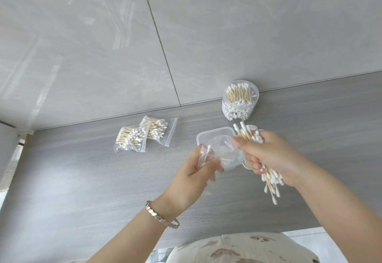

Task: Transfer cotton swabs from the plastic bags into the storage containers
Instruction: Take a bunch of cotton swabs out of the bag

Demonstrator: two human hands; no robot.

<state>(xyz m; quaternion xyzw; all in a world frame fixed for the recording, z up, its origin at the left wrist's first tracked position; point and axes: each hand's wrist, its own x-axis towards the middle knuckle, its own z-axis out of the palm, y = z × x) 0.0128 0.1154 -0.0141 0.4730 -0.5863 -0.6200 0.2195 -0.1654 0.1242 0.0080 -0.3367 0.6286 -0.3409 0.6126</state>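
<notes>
swabs [270, 177] have white tips on pale tan sticks. countertop [93, 180] is grey with a streaky woodgrain, wall tiles [82, 45] light grey with faint marbling. bags [144, 134] and jar [239, 99] are see-through, bracelet [161, 216] silver, clothing [237, 250] cream with brown blotches.

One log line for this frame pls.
left hand: holds near-empty bag | right hand: grips swab bundle | square container: open, behind hands | round jar: filled, at wall | two full bags: on counter

This is looking like a home bathroom or kitchen: a grey wood-grain counter [82, 180] is running along glossy pale wall tiles [82, 45], a jar of cotton swabs [239, 99] sitting far against them.
</notes>
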